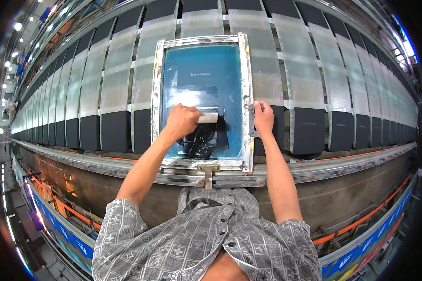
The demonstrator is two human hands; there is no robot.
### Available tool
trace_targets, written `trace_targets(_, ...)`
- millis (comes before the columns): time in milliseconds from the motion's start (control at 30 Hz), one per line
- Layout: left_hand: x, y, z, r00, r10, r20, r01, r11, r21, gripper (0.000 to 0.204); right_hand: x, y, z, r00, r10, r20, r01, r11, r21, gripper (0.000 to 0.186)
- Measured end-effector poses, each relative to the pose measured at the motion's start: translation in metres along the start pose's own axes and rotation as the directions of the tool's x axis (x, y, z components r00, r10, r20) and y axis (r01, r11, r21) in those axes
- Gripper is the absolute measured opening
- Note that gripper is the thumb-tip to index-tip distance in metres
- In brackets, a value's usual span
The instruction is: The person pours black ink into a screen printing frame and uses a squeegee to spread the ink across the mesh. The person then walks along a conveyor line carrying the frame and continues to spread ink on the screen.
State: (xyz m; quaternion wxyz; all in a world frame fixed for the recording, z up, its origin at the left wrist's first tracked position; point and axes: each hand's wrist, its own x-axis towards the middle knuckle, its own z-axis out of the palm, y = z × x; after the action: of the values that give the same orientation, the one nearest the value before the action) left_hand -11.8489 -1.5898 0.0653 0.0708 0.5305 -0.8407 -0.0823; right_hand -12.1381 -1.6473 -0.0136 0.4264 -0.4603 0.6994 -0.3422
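Note:
A screen printing frame (157, 93) with ink-smeared white edges and a blue mesh lies in front of me. My left hand (182, 121) is closed on a squeegee (207, 117) with a pale handle, held over the mesh. Glossy black ink (204, 139) pools on the near part of the mesh, just below the squeegee. Small pale lettering shows farther up the blue. At the frame's right side, my right hand (263, 116) has its fingers curled on a grey metal bracket (252, 122); its exact grip is partly hidden.
Long rows of pallets bearing black fabric pieces (115, 130) run to both sides, with pale sheeting across them. A metal rail (314, 174) passes along the near edge, and a metal clip (208, 169) meets the frame there. Orange bars (342, 228) stand lower down.

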Motion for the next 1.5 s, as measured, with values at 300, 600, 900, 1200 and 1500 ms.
trace_targets(300,-0.073,0.054,0.005,0.995,-0.056,0.082,0.064,0.993,-0.102,0.025,0.002,0.003,-0.001,1.0,0.02,0.02,-0.02,1.0,0.017,0.03)
trace_targets(600,0.005,-0.005,-0.016,0.987,-0.102,0.123,0.103,0.995,-0.002,0.035,0.008,0.01,0.004,0.999,-0.026,0.03,0.024,0.999,0.039,0.031)
trace_targets(900,-0.121,0.078,0.008,0.972,-0.094,-0.215,0.097,0.995,0.001,0.047,-0.004,-0.047,-0.008,1.0,-0.006,-0.003,0.006,0.998,-0.065,0.027)
trace_targets(1200,-0.182,-0.043,-0.033,0.985,-0.147,-0.095,0.147,0.989,-0.01,0.038,-0.059,-0.034,0.134,0.993,-0.116,0.023,0.112,0.983,0.148,0.028)
trace_targets(1500,-0.187,-0.1,-0.05,0.997,-0.062,0.051,0.067,0.994,-0.092,0.023,-0.08,-0.053,0.164,0.997,-0.068,-0.03,0.068,0.998,0.005,0.031)
